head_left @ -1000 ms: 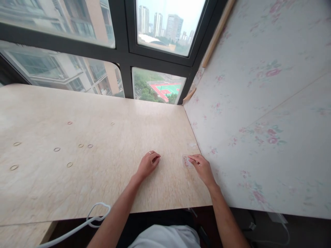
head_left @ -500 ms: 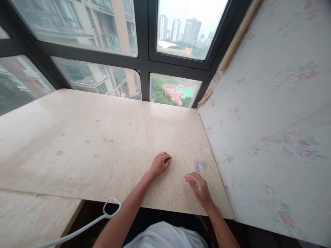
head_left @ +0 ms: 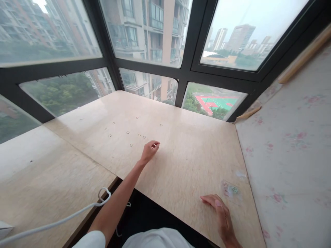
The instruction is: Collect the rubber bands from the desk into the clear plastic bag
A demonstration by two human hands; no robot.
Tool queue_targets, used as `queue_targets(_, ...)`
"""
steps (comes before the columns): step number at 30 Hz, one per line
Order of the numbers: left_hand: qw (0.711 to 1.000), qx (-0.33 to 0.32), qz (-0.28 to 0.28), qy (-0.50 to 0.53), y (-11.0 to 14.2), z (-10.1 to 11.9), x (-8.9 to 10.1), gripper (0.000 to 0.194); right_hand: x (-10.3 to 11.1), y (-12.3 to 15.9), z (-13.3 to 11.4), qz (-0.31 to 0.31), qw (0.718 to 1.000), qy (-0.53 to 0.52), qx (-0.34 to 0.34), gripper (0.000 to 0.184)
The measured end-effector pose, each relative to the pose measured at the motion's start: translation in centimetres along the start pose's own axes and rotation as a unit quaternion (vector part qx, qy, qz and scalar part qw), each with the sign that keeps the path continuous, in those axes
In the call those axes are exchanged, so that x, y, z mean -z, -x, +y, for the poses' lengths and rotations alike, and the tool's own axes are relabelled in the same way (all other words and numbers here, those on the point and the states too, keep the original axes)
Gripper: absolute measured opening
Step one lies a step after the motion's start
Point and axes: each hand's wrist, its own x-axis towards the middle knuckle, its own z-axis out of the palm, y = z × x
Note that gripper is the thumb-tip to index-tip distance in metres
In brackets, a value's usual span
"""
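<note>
My left hand (head_left: 150, 151) is over the middle of the tabletop, its thumb and fingers curled together in a pinch. What it holds, if anything, is too small to make out. Just beyond it and to its left, several thin rings (head_left: 144, 137), like small rubber bands, lie spread out flat and apart. Lower right, my right hand (head_left: 219, 213) rests near the surface with fingers stretched out and the thumb alongside. No object shows in it. Close beyond that hand is a small clear plastic box (head_left: 224, 196) with green and reddish bands inside.
The pale marbled tabletop (head_left: 181, 179) reaches to dark window frames at the back. A flowered wall (head_left: 289, 172) bounds the right side. At the lower left a white cable (head_left: 59, 220) loops near the table's front edge. A small clear plastic piece (head_left: 241, 174) lies by the wall.
The view has turned left. My left hand has moved away from my right, toward the scattered rings, still pinched. My right hand's fingers have straightened from a curl.
</note>
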Motion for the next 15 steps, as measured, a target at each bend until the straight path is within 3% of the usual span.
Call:
queue_targets(3, 0.986, 0.046, 0.043, -0.156, -2.5, -2.2, 3.9, 0.024, 0.0, -0.1, 0.4, -0.005, 1.000, 0.008, 0.004, 0.055)
queue_targets(6, 0.954, 0.094, -0.008, -0.283, -4.1, -3.4, 6.0, 0.032, -0.1, -0.2, 0.5, -0.005, 1.000, 0.021, 0.005, 0.052)
queue_targets(10, 0.925, 0.087, -0.086, -0.361, -5.0, -3.8, 6.4, 0.030, -0.3, -0.3, 0.2, 0.001, 0.999, 0.044, 0.017, 0.049)
queue_targets(15, 0.893, 0.022, -0.128, -0.432, -5.2, -3.2, 6.1, 0.033, -0.3, -0.3, 0.1, -0.001, 0.998, 0.059, 0.032, 0.045)
